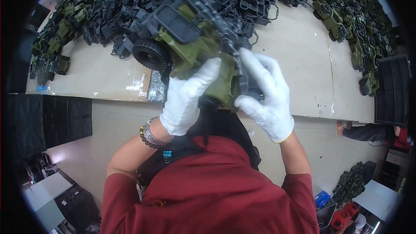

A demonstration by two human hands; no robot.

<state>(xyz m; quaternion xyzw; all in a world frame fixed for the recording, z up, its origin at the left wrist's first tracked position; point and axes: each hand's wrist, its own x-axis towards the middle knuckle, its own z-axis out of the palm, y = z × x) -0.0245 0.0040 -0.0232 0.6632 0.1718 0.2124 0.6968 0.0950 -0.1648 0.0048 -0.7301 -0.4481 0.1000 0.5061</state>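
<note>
A green toy truck [197, 47] is clamped by the gloved left hand [188, 97], and its black frame [236, 56] is gripped by the right hand [266, 93] above the table [303, 69].

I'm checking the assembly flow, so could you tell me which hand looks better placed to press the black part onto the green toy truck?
Probably the right hand: it grips the black part, while the left hand holds the green toy truck.

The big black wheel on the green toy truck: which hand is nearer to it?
Left. The left hand grips the green toy truck just below the black wheel; the right hand holds its far side.
</note>
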